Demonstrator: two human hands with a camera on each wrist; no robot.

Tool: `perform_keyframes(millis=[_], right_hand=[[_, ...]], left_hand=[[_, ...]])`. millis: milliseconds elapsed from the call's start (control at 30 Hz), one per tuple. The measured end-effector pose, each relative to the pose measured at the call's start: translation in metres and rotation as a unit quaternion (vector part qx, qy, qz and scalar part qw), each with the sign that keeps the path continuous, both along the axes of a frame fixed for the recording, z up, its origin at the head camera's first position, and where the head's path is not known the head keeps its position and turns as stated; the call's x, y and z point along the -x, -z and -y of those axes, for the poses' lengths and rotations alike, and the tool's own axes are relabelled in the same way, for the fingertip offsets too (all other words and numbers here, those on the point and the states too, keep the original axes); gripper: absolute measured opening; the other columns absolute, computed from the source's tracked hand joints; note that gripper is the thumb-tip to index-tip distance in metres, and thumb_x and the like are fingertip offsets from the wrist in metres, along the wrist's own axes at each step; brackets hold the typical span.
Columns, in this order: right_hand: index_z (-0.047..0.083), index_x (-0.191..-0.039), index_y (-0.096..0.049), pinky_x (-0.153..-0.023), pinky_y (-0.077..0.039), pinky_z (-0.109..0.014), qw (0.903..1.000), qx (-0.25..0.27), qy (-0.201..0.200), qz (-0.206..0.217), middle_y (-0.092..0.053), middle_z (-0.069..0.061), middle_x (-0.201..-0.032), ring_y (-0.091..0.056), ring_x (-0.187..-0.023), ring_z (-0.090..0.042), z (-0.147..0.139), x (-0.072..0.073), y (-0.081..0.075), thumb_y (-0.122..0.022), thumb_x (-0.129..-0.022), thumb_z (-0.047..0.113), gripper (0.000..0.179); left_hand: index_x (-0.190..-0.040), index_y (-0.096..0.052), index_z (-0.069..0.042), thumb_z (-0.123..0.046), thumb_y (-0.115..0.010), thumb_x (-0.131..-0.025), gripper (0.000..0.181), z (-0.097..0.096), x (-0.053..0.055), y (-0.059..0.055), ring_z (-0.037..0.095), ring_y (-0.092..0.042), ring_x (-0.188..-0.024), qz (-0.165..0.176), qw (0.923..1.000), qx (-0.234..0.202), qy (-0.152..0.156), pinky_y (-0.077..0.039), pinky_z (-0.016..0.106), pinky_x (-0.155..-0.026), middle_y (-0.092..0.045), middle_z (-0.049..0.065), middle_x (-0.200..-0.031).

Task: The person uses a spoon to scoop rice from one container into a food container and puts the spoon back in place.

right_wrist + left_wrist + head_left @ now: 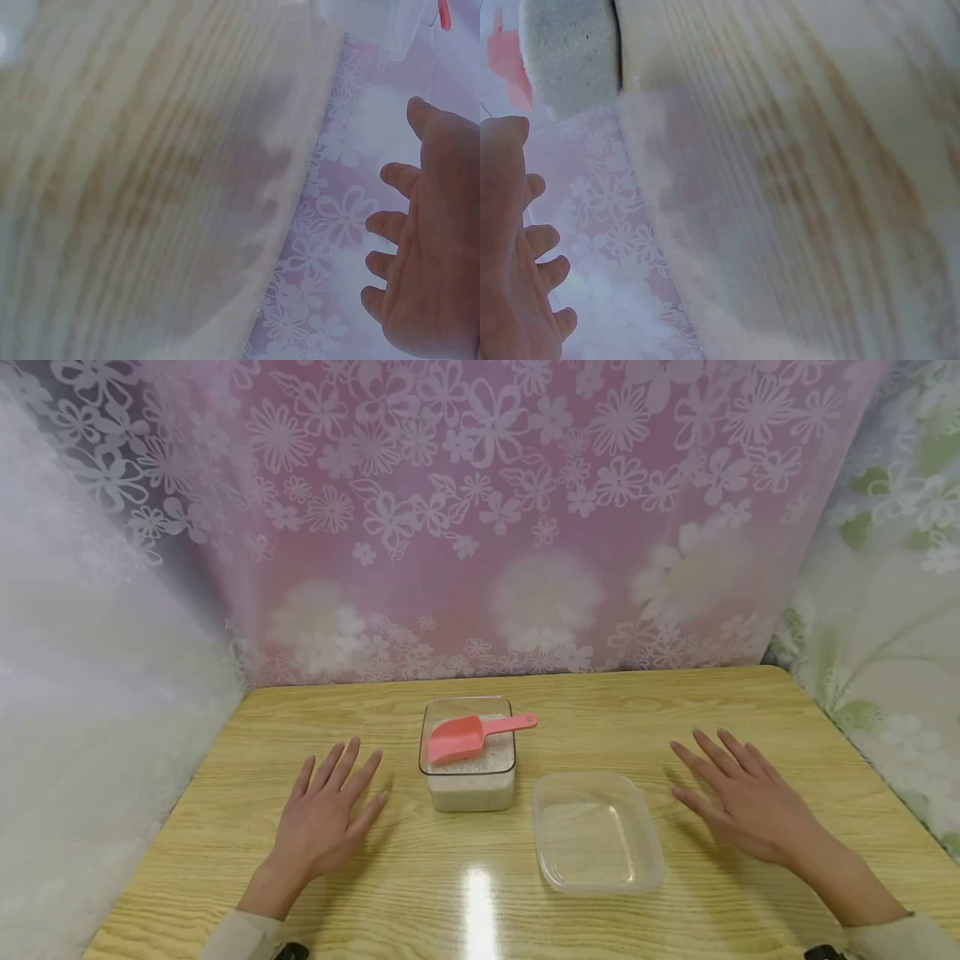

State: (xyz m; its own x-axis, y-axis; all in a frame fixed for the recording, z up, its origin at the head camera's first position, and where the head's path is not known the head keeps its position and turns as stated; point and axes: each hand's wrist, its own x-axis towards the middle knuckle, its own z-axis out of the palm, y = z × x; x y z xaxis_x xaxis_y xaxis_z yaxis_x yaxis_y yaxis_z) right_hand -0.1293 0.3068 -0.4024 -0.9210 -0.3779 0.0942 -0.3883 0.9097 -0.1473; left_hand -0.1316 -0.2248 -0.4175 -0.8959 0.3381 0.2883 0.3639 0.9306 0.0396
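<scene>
A clear square container (470,793) filled with a pale grainy substance stands on the table, left of centre. Across its top lies a pink scoop (459,737), its handle jutting past the right rim. In front and to the right is a clear plastic box (597,835) with nothing visible inside. My left hand (322,822) hovers left of the filled container, palm down with fingers spread, holding nothing. On the other side, my right hand (750,806) is spread the same way, right of the plastic box. In the left wrist view the pink scoop (508,67) shows beside the filled container (571,56).
The wood-grain table (375,893) reaches back to a pink flowered curtain (480,527). Pale curtains hang along the left (97,693) and right sides. A bright light reflection falls on the tabletop near the front.
</scene>
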Motion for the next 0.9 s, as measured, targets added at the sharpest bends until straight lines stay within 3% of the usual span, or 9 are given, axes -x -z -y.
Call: perform_keyframes(millis=[433,667,900], right_hand=[[0.016,-0.153,-0.027,-0.114,0.004,-0.049,0.9995,0.0,-0.013,-0.03,-0.025,-0.023,-0.152,-0.007,-0.142,-0.04,0.004,0.008,-0.01,-0.046,-0.099,0.046,0.064],[0.018,-0.154,-0.024,-0.114,0.004,-0.046,0.9984,-0.003,-0.03,-0.047,-0.024,-0.022,-0.153,-0.006,-0.142,-0.039,0.007,0.012,-0.017,-0.048,-0.099,0.044,0.065],[0.014,-0.152,-0.03,-0.115,-0.003,-0.048,0.9975,-0.02,-0.036,-0.057,-0.027,-0.023,-0.151,-0.014,-0.14,-0.042,0.013,0.018,-0.03,-0.049,-0.098,0.045,0.065]], left_hand=[[-0.147,-0.043,-0.021,-0.05,-0.047,-0.097,0.058,-0.001,0.006,-0.012,0.029,-0.023,-0.141,-0.012,0.9997,0.012,0.016,-0.013,0.053,-0.112,-0.03,0.011,-0.153],[-0.148,-0.039,-0.022,-0.053,-0.041,-0.098,0.059,-0.004,0.01,-0.02,0.028,-0.021,-0.142,-0.005,0.9996,0.019,0.02,-0.011,0.051,-0.113,-0.025,0.009,-0.155],[-0.149,-0.037,-0.022,-0.054,-0.038,-0.099,0.06,-0.008,0.013,-0.025,0.027,-0.02,-0.142,-0.009,0.9992,0.029,0.026,-0.011,0.051,-0.113,-0.024,0.008,-0.156]])
